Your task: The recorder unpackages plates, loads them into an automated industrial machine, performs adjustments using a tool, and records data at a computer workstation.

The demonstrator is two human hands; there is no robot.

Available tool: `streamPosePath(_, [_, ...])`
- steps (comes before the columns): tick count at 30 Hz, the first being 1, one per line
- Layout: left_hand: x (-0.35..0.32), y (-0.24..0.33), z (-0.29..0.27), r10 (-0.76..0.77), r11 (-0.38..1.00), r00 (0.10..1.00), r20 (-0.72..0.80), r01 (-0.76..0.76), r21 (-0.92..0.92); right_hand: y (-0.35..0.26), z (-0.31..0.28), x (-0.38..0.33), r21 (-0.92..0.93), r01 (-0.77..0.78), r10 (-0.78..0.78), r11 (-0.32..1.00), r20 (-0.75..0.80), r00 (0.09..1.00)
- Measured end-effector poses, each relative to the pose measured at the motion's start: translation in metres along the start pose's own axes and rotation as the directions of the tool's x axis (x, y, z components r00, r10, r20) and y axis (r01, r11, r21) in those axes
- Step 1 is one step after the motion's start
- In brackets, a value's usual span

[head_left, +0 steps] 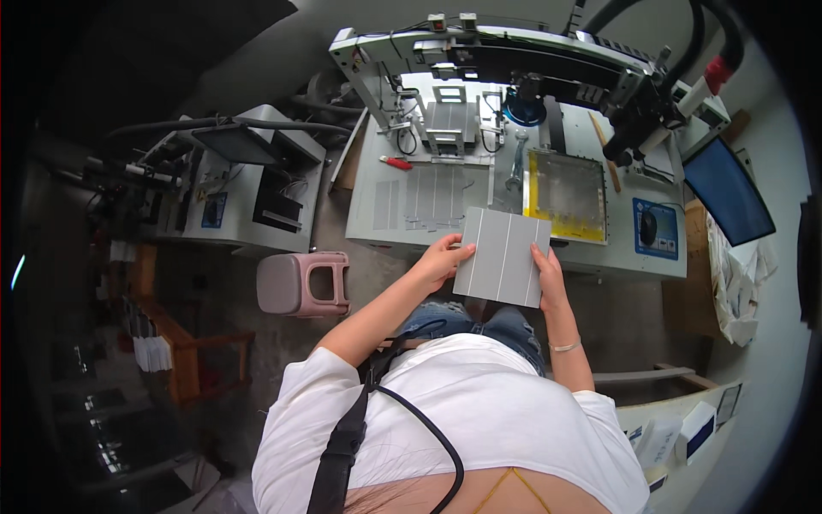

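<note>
A square grey panel with several thin pale lines across it is held up before my waist, just off the front edge of the workbench. My left hand grips its left edge, thumb lying on the face and fingers partly behind. On the opposite edge, my right hand closes in the same way. Whether the panel is one sheet or a stack I cannot tell. Similar grey strips lie on the bench beyond my left hand.
A gantry machine spans the back of the bench. Near it are a yellow-edged frame, a wrench, a red-handled tool, a mouse and a monitor. A pink stool stands at left.
</note>
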State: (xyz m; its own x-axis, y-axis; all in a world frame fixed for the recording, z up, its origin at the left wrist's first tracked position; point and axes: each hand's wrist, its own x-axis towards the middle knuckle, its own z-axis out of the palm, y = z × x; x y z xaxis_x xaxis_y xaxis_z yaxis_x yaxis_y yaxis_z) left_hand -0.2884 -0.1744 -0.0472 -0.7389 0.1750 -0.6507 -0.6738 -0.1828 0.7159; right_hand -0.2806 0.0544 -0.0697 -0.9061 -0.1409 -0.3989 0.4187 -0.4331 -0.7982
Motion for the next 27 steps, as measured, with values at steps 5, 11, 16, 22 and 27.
streamPosePath(5, [0.017,-0.004,-0.030,0.141,0.989,0.972,-0.188,-0.147,-0.018,-0.010,0.040,0.059,-0.225,-0.015,0.053,0.974,0.161,0.986])
streamPosePath(11, [0.008,-0.006,-0.057,0.185,0.981,0.834,-0.519,-0.190,0.044,-0.016,0.100,0.107,-0.411,-0.081,0.235,0.908,0.342,0.910])
streamPosePath(16, [-0.014,-0.005,-0.067,0.094,0.890,0.849,-0.520,-0.306,-0.338,-0.010,0.119,0.140,-0.477,-0.234,0.436,0.847,0.372,0.819])
streamPosePath(22, [-0.010,-0.023,-0.065,0.082,0.800,0.837,-0.542,-0.379,-0.465,-0.020,0.115,0.154,-0.375,-0.392,0.540,0.840,0.504,0.674])
streamPosePath(27, [0.001,-0.022,-0.065,0.094,0.749,0.842,-0.532,-0.412,-0.519,-0.036,0.118,0.153,-0.365,-0.416,0.553,0.833,0.563,0.615])
